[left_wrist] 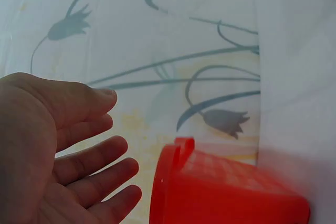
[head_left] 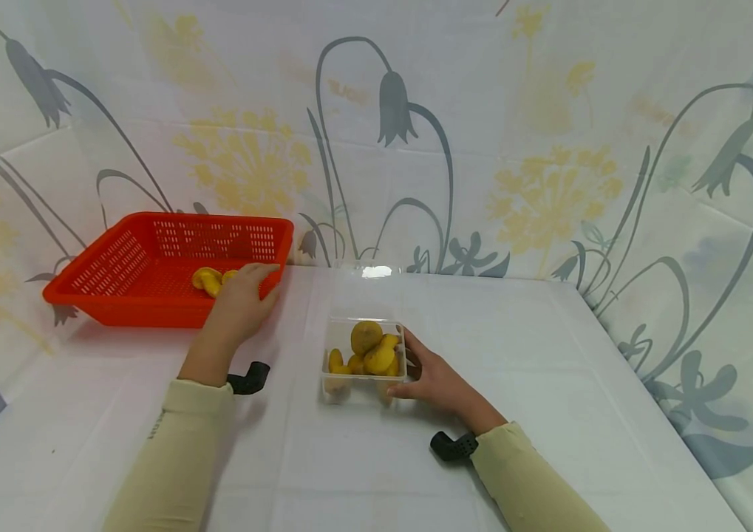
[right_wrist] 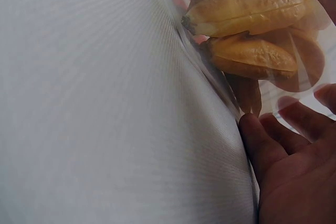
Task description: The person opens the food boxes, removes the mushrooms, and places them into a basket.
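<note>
My left hand [head_left: 241, 299] is over the front right part of a red plastic basket [head_left: 130, 299]. Its fingers are spread and loosely bent in the left wrist view, with nothing between them. Curved yellow fruits [head_left: 206, 279] lie in the basket, partly hidden by that hand. A clear plastic box [head_left: 336, 375] holds several yellow fruits: a round one [head_left: 366, 337] on top and small banana-like ones [right_wrist: 247, 11] seen through the wall. My right hand [head_left: 436, 380] holds the box at its right side, thumb near the front corner and fingers farther back.
The box's clear lid [head_left: 366, 288] lies folded back behind it. A white cloth [head_left: 516, 347] covers the table, and a flower-patterned cloth [head_left: 469, 199] hangs behind. Black wrist devices [head_left: 454, 446] stick out beside both sleeves.
</note>
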The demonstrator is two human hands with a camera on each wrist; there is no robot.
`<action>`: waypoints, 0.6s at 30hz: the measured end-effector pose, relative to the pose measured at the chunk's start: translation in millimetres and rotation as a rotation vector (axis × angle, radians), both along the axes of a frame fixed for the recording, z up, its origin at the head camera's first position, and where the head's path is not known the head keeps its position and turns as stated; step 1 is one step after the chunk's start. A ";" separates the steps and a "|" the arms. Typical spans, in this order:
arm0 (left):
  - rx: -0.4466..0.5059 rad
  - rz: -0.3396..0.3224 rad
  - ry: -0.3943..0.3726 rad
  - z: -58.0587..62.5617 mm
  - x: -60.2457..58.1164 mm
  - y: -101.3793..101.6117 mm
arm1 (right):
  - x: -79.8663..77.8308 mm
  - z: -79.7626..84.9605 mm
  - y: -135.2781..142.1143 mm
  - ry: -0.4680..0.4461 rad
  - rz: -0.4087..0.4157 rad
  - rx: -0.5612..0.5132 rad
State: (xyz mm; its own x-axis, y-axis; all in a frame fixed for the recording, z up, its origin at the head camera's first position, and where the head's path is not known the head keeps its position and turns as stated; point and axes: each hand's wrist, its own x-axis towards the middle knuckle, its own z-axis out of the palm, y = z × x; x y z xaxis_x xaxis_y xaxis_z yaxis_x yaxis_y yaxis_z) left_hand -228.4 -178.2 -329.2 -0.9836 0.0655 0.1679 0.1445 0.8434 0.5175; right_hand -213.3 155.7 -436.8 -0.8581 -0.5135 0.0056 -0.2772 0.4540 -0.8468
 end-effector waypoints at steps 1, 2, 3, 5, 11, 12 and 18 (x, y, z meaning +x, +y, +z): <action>-0.003 -0.006 -0.005 0.7 0.8 2.8 | -0.1 -0.1 0.1 -0.004 -0.002 0.002; -0.004 -0.014 -0.010 1.3 1.6 5.5 | 0.0 -0.2 0.2 -0.003 -0.002 0.001; -0.007 -0.021 -0.016 1.6 2.4 8.0 | 0.0 -0.3 0.2 -0.003 -0.002 0.001; -0.013 -0.038 -0.022 2.3 3.5 13.1 | -0.2 -0.5 0.3 -0.003 -0.002 0.000; -0.044 -0.105 -0.022 2.4 6.8 25.9 | -0.8 -1.3 0.3 0.001 0.001 -0.002; -0.046 -0.114 -0.022 2.5 7.6 27.9 | -0.8 -1.2 0.2 0.001 0.002 -0.003; -0.037 -0.174 -0.026 -0.1 9.6 38.5 | -0.2 -0.5 0.2 0.003 0.000 0.001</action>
